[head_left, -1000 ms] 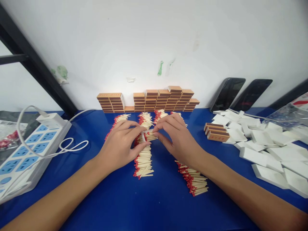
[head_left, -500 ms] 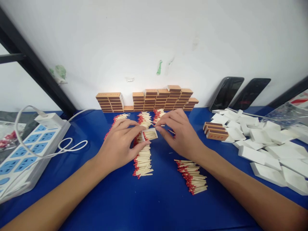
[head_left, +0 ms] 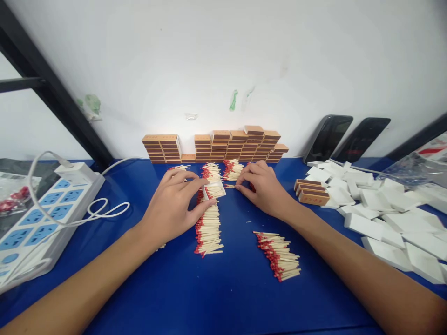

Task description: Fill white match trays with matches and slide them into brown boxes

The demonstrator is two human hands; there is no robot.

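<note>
My left hand point(head_left: 174, 202) is closed, thumb and fingers gripping the left end of a small white matchbox tray point(head_left: 224, 191). Some matchsticks lie inside that tray, which sits over a long row of red-headed matches point(head_left: 209, 232). To its right, my right hand point(head_left: 263, 190) pinches at the end of a match point(head_left: 229, 186); whether more than one is held I cannot tell. Beyond the hands lie further match piles point(head_left: 233, 170), partly covered by the fingers. A separate heap of matches point(head_left: 279, 256) rests near my right forearm.
Stacked brown matchboxes point(head_left: 223, 149) line the wall. Several matchboxes point(head_left: 312, 193) stand at right beside a heap of white trays point(head_left: 380, 204). Two phones point(head_left: 330, 137) lean on the wall. At left is a power strip point(head_left: 47, 218) with a white cable point(head_left: 108, 212).
My left hand and the tray have shifted slightly left. My right hand has moved away from the tray's right edge and now pinches a match beside it.
</note>
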